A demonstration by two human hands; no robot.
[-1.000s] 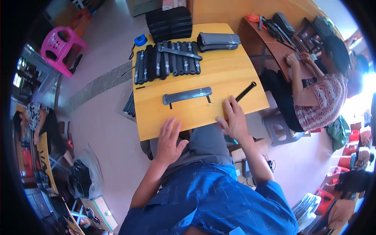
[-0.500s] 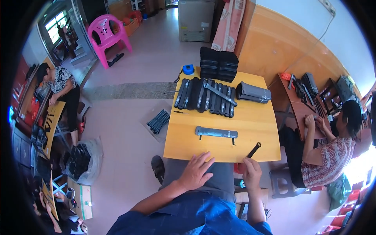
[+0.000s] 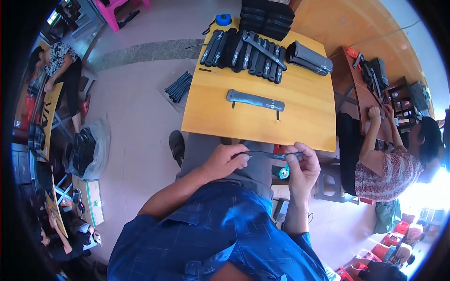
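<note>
A thin black strap [image 3: 263, 152] is stretched between my hands, just past the table's near edge and above my lap. Its left end is pinched by my left hand [image 3: 228, 159], thumb against fingers. My right hand [image 3: 303, 167] grips the thicker right end, with its fingers partly covering it. Ahead of them on the table lies a flat grey fabric sleeve [image 3: 255, 99], with two short black tabs sticking out on its near side. Beyond it, a row of dark rolled sleeves [image 3: 248, 58] with pale markings lies side by side, one laid slantwise on top.
The yellow table [image 3: 206, 114] also bears a stack of black fabric pieces [image 3: 266, 19], a grey folded bundle [image 3: 309, 57] and a blue tape measure [image 3: 223, 19]. Black straps [image 3: 178, 87] lie bundled left of it. A co-worker [image 3: 391, 173] sits at the right; another person [image 3: 61, 70] is at the left.
My left hand has gone from open to pinching the strap's end. The strap, earlier held upright in my right hand, now runs sideways between both hands. The view has tilted down.
</note>
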